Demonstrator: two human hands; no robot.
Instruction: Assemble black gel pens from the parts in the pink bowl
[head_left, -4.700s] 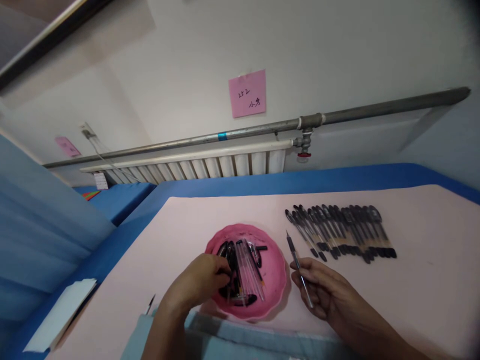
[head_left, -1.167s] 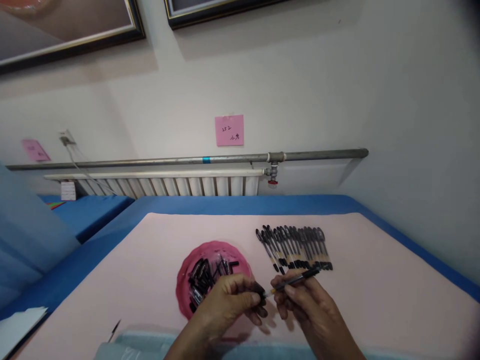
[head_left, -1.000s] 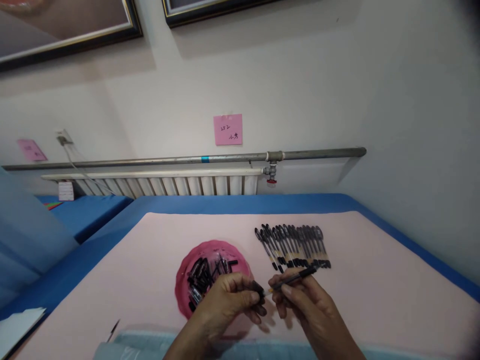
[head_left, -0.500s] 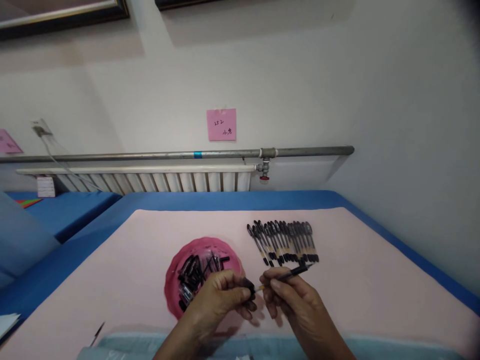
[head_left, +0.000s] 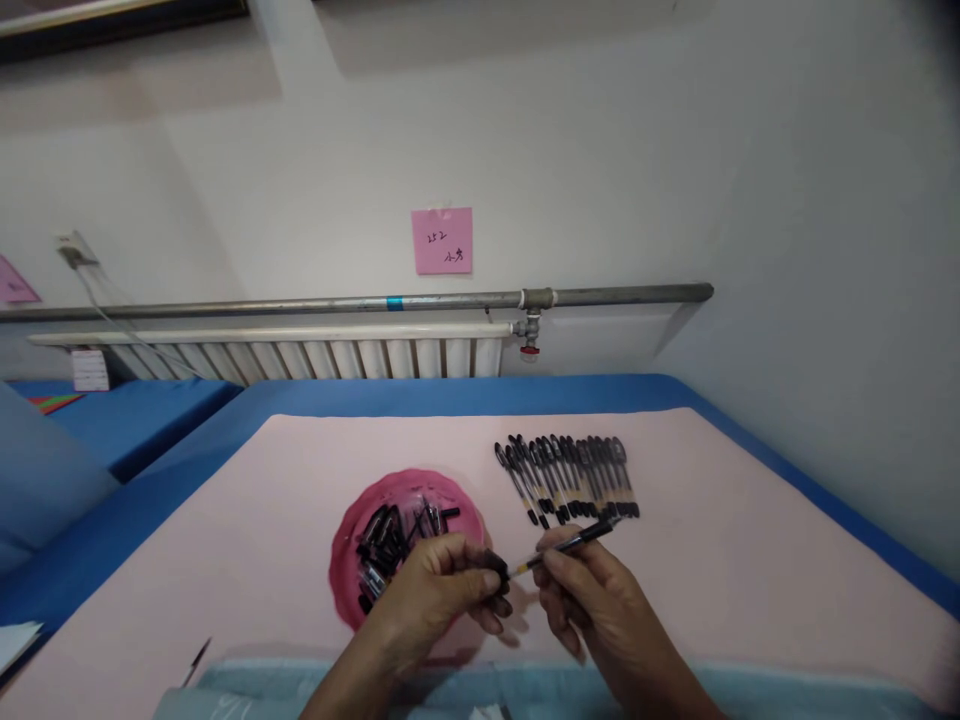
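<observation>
My right hand (head_left: 589, 585) pinches a pen (head_left: 574, 542) with a black grip, its writing tip pointing up and to the right. The pen's yellowish rear end meets a small black pen part (head_left: 495, 566) that my left hand (head_left: 450, 580) holds between thumb and fingers. Whether that part is an end plug or a cap I cannot tell. Just beyond my right hand lies a row of capped pens (head_left: 574, 475), side by side. Under and behind my left hand stands a pink bowl (head_left: 341, 560) with black and clear pen parts (head_left: 386, 540) in it.
A pink sheet (head_left: 262, 520) covers the blue-edged table. At the front lies a light blue cloth (head_left: 285, 685), with a dark slim pen piece (head_left: 197, 660) by its left corner. A radiator (head_left: 390, 355) and pipe (head_left: 315, 305) run along the wall behind.
The pen in my right hand now lines up with the black part in my left hand, and more of its barrel shows. My right fingers have shifted slightly along it. The view tilted down slightly.
</observation>
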